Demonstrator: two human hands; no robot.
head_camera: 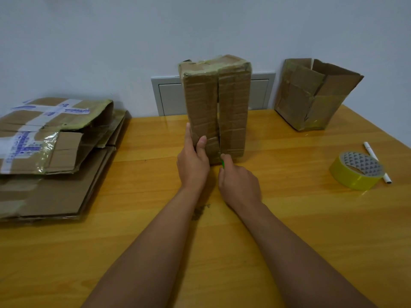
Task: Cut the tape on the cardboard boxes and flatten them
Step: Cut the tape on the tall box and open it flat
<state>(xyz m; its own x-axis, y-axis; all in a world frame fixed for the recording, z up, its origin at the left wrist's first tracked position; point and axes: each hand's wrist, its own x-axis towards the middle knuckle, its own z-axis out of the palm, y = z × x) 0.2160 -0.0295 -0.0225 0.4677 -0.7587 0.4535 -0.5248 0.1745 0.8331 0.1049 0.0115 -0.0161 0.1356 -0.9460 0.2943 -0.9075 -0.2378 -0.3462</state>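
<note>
A tall brown cardboard box (233, 112) stands on end in the middle of the table, its two front flaps parted along a vertical seam. My left hand (193, 165) grips the box's lower left edge, thumb on the front flap. My right hand (239, 185) holds a green cutter (222, 163) at the bottom of the seam; most of the cutter is hidden in my fist.
Several flattened boxes (51, 156) are stacked at the left on the wooden table (289, 230). An open, empty box (311, 96) stands at the back right. A yellow tape roll (355, 170) and a white pen (370, 152) lie at the right. Cardboard crumbs (200, 211) lie between my forearms.
</note>
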